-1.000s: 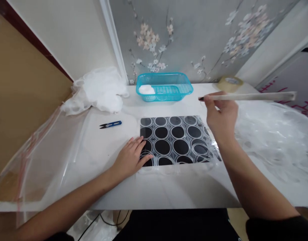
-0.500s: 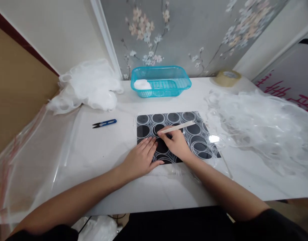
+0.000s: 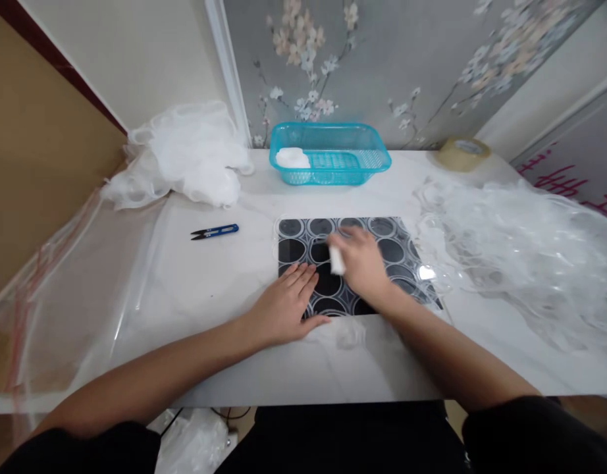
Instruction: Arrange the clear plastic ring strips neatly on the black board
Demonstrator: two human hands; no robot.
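A dark sheet patterned with rows of pale-ringed black circles (image 3: 291, 251) lies flat on the table. My left hand (image 3: 286, 306) rests on its lower left part, palm down, fingers stretched out. Over the middle of the sheet, my right hand (image 3: 361, 262) is closed around a flat off-white strip (image 3: 337, 261). Only a short white end of the strip shows below the fingers; the rest is hidden or smeared by motion. Left of the sheet lies a pair of blue-handled thread snips (image 3: 220, 231), touched by neither hand.
Behind the sheet, a blue plastic basket (image 3: 333, 178) holds something white. White sheer material (image 3: 195, 158) is heaped at the back left. Translucent ring-patterned pieces (image 3: 515, 250) spread along the right side. A tape roll (image 3: 462, 154) sits at the back right; clear plastic (image 3: 81, 296) covers the left.
My right hand has turned and moved slightly up, and the strip that pointed up to the right now shows its short end downward. My left hand keeps its place on the sheet.
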